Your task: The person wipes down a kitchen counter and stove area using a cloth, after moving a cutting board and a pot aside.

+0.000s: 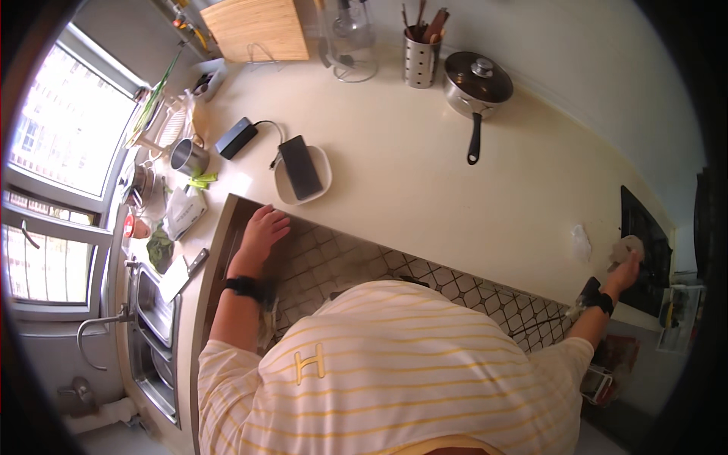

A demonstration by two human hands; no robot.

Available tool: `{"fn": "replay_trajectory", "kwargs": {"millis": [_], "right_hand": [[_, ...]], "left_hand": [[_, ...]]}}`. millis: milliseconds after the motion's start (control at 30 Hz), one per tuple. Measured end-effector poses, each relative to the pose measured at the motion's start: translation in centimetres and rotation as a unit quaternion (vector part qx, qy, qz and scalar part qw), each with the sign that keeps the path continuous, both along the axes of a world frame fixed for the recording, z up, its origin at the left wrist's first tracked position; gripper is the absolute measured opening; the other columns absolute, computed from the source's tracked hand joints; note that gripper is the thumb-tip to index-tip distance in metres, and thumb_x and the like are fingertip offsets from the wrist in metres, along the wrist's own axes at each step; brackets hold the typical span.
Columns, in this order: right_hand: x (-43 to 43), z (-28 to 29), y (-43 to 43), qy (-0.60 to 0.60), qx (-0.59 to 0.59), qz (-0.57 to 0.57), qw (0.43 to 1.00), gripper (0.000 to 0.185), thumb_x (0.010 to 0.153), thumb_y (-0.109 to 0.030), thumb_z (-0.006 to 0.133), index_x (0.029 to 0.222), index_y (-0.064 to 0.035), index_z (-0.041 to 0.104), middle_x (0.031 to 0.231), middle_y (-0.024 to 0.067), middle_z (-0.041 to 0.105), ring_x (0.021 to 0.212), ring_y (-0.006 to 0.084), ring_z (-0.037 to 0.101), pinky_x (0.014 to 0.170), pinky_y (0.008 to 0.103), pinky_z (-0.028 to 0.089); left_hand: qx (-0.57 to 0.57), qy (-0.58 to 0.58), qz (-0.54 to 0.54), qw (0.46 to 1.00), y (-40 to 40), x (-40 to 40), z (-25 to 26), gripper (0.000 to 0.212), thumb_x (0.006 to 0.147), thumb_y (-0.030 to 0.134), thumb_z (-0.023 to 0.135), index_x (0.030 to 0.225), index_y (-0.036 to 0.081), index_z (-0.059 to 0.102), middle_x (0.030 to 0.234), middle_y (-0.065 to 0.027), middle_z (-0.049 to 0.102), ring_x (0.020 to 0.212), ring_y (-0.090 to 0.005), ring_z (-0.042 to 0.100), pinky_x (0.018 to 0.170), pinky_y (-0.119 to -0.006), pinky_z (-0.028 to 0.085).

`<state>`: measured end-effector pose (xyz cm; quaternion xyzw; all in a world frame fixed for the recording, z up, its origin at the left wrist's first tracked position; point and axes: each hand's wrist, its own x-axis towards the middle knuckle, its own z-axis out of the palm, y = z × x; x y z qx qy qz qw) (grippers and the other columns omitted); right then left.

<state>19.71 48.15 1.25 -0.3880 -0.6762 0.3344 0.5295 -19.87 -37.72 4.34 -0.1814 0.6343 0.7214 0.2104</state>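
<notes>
My right hand (624,274) reaches out at the far right and grips a greyish cloth (626,250) over the edge of a black cooktop (642,239). A crumpled white piece of plastic or paper (581,243) lies on the counter to its left. My left hand (264,227) is near the counter's front edge, fingers apart, holding nothing. Beyond it stands a white dish (325,170) with a black rectangular device (300,168) resting across it. A second dark box-shaped device (236,138) with a cable lies on the counter to the upper left.
A lidded saucepan (478,85) and a perforated steel utensil holder (421,61) stand along the wall. At the left are a steel mug (189,157), leafy greens (161,249), and a knife (181,275) lying by the double sink (155,335). A wooden cutting board (259,28) leans at the back.
</notes>
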Motion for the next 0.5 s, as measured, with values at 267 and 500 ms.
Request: {"fn": "replay_trajectory", "kwargs": {"millis": [267, 500], "right_hand": [[-11.3, 18.0, -23.0, -0.213, 0.29, -0.114, 0.926, 0.052, 0.078, 0.005, 0.055, 0.128, -0.0089, 0.049, 0.126, 0.0167, 0.05, 0.113, 0.0324, 0.051, 0.092, 0.0374, 0.043], [-22.1, 14.3, -35.1, -0.067, 0.095, 0.211, 0.971, 0.05, 0.076, -0.006, 0.064, 0.124, -0.0073, 0.052, 0.123, 0.0173, 0.051, 0.113, 0.0299, 0.051, 0.093, 0.0371, 0.042]], "left_hand": [[-0.142, 0.034, -0.102, 0.984, -0.2, -7.0, -6.2, 0.043, 0.091, 0.02, 0.053, 0.123, -0.003, 0.038, 0.095, -0.0161, 0.058, 0.083, -0.0244, 0.061, 0.073, -0.034, 0.055], [-0.355, 0.222, -0.321, 0.85, 0.2, -9.4, -5.5, 0.037, 0.085, 0.014, 0.056, 0.114, -0.002, 0.039, 0.083, -0.0184, 0.063, 0.065, -0.0271, 0.067, 0.062, -0.033, 0.055]]}}
